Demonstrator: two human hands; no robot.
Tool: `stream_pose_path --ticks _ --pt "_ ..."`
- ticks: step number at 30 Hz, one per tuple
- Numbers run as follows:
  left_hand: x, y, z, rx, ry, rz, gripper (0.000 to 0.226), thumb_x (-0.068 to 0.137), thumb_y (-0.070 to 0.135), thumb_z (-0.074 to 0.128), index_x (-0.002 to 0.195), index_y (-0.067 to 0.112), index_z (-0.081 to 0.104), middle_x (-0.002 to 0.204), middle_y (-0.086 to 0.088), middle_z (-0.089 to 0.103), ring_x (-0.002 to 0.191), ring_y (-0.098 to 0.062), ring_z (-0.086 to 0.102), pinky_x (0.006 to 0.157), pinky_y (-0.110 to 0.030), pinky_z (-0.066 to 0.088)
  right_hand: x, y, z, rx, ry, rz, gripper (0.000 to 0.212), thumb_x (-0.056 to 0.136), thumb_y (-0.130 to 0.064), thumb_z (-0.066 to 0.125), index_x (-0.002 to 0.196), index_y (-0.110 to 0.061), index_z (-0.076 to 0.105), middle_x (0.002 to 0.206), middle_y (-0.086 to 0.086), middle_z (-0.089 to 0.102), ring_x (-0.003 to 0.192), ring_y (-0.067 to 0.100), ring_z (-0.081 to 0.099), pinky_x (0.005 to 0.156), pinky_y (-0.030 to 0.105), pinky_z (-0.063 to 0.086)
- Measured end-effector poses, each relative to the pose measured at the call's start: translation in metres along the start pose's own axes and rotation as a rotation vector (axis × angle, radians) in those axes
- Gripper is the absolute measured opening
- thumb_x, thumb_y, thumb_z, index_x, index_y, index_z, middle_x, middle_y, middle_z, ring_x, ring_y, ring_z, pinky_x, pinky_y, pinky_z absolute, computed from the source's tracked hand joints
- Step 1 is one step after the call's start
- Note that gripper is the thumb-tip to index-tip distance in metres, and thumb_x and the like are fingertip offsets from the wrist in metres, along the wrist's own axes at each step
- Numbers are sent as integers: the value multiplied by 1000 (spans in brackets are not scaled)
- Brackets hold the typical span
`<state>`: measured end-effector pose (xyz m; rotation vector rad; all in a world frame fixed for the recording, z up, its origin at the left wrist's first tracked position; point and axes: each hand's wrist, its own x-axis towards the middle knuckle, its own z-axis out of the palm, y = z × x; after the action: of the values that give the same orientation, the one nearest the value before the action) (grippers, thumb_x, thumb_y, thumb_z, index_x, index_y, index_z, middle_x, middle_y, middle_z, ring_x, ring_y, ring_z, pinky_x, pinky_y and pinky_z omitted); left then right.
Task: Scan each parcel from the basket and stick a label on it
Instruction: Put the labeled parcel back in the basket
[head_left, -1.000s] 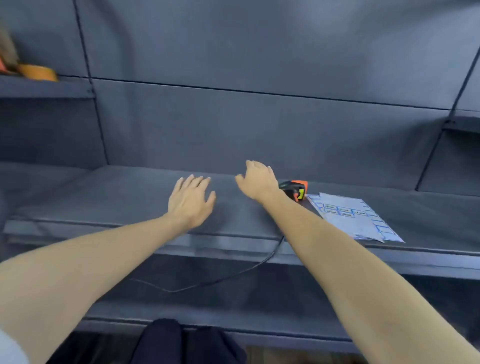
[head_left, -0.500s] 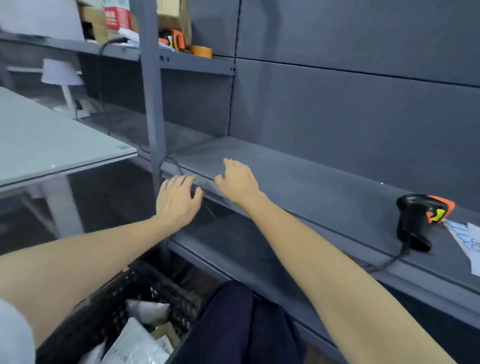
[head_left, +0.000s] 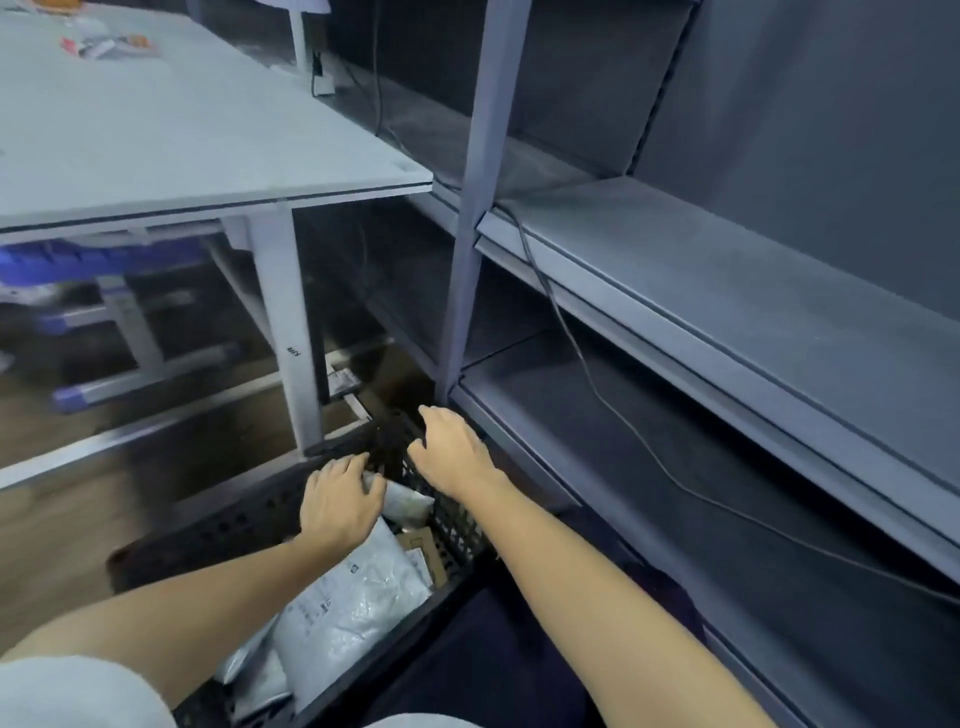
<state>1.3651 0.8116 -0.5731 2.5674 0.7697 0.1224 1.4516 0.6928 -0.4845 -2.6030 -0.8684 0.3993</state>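
Note:
A black perforated basket (head_left: 244, 519) stands on the floor at my lower left, holding several grey plastic mailer parcels (head_left: 353, 597) and a small brown cardboard box (head_left: 423, 551). My left hand (head_left: 340, 499) reaches down into the basket with loose fingers, its fingertips touching a pale parcel (head_left: 408, 501) at the far end. My right hand (head_left: 452, 447) hovers over the basket's far right corner, fingers relaxed and holding nothing. The scanner and the label sheet are out of view.
A grey metal shelf unit (head_left: 727, 291) runs along the right, with an upright post (head_left: 475, 208) just beyond the basket and a black cable (head_left: 582, 364) hanging across the lower shelf. A white table (head_left: 182, 130) stands to the left, its leg (head_left: 291, 338) near the basket.
My view has swung left and down from the shelf to the basket. Both hands have dropped from shelf height to the basket, and the scanner has left the view.

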Motion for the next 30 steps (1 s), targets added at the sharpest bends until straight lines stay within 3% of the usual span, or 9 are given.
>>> stream_pose_path --ticks 4,13,20,26,30 --pt "-24 -34 41 -62 -127 -108 48 98 34 40 140 11 45 142 -8 49 130 -24 44 107 -36 34 3 16 61 -6 -152 68 51 96 -23 45 144 -6 34 147 12 38 136 26 33 111 36 29" --pt "-56 -85 107 -93 -390 -371 50 100 38 36 145 17 38 148 -6 42 133 -25 41 107 -35 33 3 47 153 -71 -382 187 45 92 -23 46 134 -9 43 136 14 46 124 32 44 100 38 39" --pt "-64 -105 136 -199 -491 -556 45 100 33 36 139 13 43 143 -12 46 127 -31 46 103 -36 34 15 53 187 -63 -451 191 39 91 -23 46 127 -9 49 128 14 51 117 33 48 97 37 40" --pt "-64 -128 159 -343 -511 -720 51 99 36 40 141 8 40 141 -21 46 127 -36 46 106 -42 36 19 59 204 -70 -521 249 46 93 -25 46 136 -10 42 133 13 50 120 32 47 98 37 38" --pt "-52 -136 170 -461 -474 -980 56 97 34 45 140 0 36 137 -28 45 124 -43 45 104 -42 37 20 60 209 -36 -530 271 42 94 -26 45 133 -9 43 131 13 50 119 31 46 97 38 39"
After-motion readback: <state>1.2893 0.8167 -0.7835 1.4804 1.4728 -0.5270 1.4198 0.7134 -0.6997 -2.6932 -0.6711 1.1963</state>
